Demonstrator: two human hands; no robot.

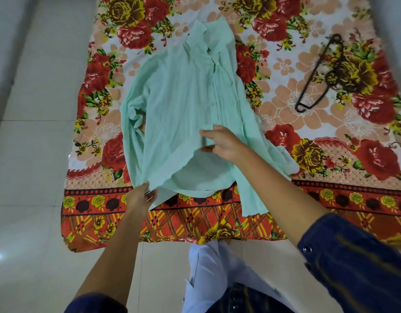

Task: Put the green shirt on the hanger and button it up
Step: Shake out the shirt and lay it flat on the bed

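Observation:
A pale green shirt point(181, 93) lies spread on a floral bedsheet, collar at the far end and hem toward me. Its button placket runs down the right of centre. My left hand point(139, 196) pinches the near left corner of the hem. My right hand point(222, 142) pinches the lifted front panel near the placket, raising the cloth so the inside shows. A dark hanger point(319, 75) lies flat on the sheet to the far right, well apart from the shirt and both hands.
The floral bedsheet point(285, 123) covers a bed whose near edge point(172, 236) is just in front of me. Pale tiled floor point(32, 154) runs along the left. A white garment point(208, 274) shows at my legs below.

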